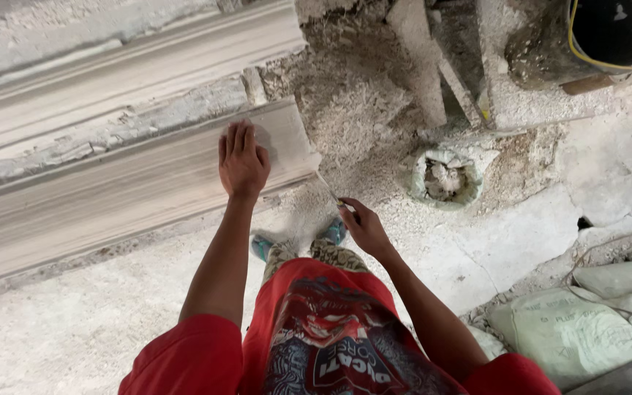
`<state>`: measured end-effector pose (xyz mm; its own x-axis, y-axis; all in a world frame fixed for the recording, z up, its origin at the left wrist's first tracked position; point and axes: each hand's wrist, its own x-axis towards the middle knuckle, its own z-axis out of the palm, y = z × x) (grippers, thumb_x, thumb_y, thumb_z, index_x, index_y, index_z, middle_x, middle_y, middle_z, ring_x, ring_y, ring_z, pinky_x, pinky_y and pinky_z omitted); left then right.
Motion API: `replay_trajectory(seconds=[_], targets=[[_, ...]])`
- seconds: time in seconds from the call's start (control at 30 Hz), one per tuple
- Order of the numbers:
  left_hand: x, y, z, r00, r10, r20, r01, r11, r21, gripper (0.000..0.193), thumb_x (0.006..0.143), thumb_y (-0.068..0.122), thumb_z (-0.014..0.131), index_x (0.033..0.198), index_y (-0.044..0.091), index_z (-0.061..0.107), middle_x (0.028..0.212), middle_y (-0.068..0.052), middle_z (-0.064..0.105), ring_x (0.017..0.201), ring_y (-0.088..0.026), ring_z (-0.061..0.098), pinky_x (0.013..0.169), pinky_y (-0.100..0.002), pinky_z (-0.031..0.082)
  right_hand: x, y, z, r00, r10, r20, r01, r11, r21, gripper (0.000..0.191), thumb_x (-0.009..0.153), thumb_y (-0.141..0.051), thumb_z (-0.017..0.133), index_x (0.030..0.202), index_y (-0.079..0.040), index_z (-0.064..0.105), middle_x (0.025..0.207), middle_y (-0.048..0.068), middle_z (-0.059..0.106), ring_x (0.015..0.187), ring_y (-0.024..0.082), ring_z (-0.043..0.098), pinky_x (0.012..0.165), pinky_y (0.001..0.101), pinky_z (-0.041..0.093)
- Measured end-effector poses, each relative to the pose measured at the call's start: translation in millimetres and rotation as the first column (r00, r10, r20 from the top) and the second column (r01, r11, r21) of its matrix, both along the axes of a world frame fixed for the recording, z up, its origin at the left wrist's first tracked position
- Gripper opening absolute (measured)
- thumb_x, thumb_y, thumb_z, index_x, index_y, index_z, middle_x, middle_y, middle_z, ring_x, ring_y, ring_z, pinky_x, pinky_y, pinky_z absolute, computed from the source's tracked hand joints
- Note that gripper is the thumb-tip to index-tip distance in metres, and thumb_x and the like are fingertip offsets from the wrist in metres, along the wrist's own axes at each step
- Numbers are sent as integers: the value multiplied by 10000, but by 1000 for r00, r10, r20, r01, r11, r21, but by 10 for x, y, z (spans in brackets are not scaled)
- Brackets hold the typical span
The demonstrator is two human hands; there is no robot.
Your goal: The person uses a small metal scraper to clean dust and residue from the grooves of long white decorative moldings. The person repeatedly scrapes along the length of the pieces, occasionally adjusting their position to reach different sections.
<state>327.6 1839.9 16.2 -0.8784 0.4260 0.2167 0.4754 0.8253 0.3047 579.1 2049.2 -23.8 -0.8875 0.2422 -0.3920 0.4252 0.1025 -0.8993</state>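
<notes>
Below your head camera, your left hand (242, 159) lies flat on a long, pale moulded strip (133, 192), palm down, fingers straight and pressed close together near the strip's right end. Nothing is held in that hand; it simply presses on the surface. The strip runs from the left edge of the view up toward the middle, and a second long strip (126, 73) lies parallel above it, with a crumbly, dusty band between the two.

Your right hand (363, 228) sits just right of the strip's end, fingers curled and pinching a thin tool (329, 190) whose slim tip points up and left toward the strip's corner. What kind of tool it is cannot be told.

Past the strip's end, loose white rubble and powder cover the floor (74, 322). A small bucket (445, 175) caked with pale material stands to the right, well apart from your hands. Grey-green sacks (572, 333) lie at the lower right, and a dark barrel (608, 33) with a yellow cable at its rim stands at the top right.
</notes>
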Motion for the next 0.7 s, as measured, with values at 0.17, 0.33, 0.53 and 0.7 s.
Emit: replay_trajectory(seconds=[0.17,0.33,0.53,0.7], targets=[[-13,18,8,1000,10,-2,-10,1000,-10,445,1020,203,465,1422,40,563,1548,-133,519,1499,-335,389,1259,-499,265,155,165,69,995,-27,96,15,993,119,420,1047,-296,571,1376,-38,607,632,22,597,542,68,509,505,265,423],[-4,27,29,1000,17,16,-17,1000,15,440,1013,180,468,1419,47,571,1538,-119,533,1498,-340,401,1252,-514,277,-46,15,41,1000,17,15,-18,998,59,423,1067,-300,546,1393,-35,596,659,23,558,532,84,460,486,290,377],[-3,14,37,999,0,-34,0,1000,18,425,1024,187,476,1407,33,579,1523,-143,543,1484,-351,425,1249,-512,298,53,110,109,998,31,56,-39,988,150,417,1045,-299,536,1368,-41,595,642,-12,605,520,69,514,495,263,427],[-10,54,28,999,22,-30,-21,999,38,417,998,184,487,1376,48,597,1515,-133,558,1478,-353,430,1243,-516,296,-29,113,62,998,56,26,-58,992,114,409,1064,-296,564,1377,-38,622,631,17,513,549,81,421,502,289,357]])
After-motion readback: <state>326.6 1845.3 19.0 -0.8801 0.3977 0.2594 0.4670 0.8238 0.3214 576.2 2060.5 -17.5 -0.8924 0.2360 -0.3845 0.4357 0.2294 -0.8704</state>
